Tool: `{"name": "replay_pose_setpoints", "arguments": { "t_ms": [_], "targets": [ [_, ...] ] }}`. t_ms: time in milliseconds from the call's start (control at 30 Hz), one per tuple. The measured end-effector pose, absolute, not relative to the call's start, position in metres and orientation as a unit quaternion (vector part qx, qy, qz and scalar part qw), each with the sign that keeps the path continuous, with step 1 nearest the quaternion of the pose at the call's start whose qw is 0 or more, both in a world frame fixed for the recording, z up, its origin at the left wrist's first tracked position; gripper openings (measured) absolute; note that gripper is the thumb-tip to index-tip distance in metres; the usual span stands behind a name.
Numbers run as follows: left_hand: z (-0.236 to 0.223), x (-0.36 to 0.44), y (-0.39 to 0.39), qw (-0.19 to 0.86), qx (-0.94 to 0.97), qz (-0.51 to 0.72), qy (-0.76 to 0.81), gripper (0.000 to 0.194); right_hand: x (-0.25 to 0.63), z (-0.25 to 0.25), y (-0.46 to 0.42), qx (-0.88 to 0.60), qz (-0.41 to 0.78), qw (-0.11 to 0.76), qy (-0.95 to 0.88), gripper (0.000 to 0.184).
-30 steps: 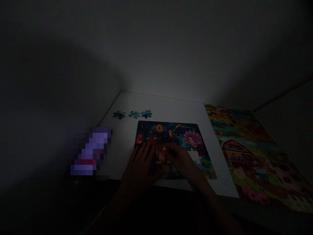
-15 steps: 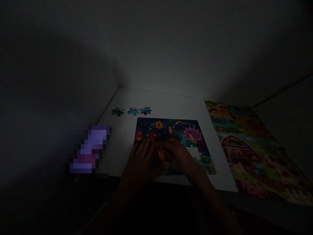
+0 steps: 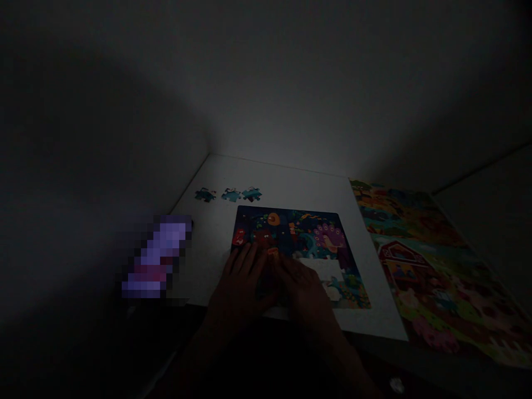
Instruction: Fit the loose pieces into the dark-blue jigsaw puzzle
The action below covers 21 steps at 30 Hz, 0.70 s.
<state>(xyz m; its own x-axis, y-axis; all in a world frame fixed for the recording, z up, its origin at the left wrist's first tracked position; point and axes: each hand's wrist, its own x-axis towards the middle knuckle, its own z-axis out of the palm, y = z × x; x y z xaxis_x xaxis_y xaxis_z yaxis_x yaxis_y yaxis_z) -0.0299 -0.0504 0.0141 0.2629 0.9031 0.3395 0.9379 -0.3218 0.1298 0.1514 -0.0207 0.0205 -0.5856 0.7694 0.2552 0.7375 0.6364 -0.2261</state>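
A dark, colourful jigsaw puzzle lies flat on a white surface, with a purple peacock pictured at its upper right. My left hand rests palm down over its lower left part, fingers stretched out. Close beside it, my right hand presses on the puzzle's lower middle, its fingers pointing up and to the left; nothing shows in them. Orange detail of the picture peeks out between both hands. Right of my right hand, a white gap shows in the puzzle. The hands hide much of the lower part.
Three loose puzzle pieces lie in a row beyond the puzzle's upper left corner. A pixelated bright screen shape stands at the left. At right lie pictures of a farm and of a landscape. Walls rise behind. The light is dim.
My right hand has shifted down and left, closer to my left hand, and its fingers have flattened onto the puzzle. More of the white gap shows. The view has tilted slightly.
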Motion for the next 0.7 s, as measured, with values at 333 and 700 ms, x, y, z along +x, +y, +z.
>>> {"name": "replay_pose_setpoints", "arguments": {
  "t_ms": [333, 700],
  "targets": [
    [0.009, -0.033, -0.05, 0.054, -0.799, -0.175, -0.572, 0.075, 0.152, 0.022, -0.031, -0.426, 0.026, 0.199, -0.882, 0.048],
    [0.012, -0.032, -0.054, 0.052, -0.8, -0.17, -0.573, 0.069, 0.146, 0.037, -0.017, -0.431, 0.125, 0.223, -0.865, 0.03]
  ]
}}
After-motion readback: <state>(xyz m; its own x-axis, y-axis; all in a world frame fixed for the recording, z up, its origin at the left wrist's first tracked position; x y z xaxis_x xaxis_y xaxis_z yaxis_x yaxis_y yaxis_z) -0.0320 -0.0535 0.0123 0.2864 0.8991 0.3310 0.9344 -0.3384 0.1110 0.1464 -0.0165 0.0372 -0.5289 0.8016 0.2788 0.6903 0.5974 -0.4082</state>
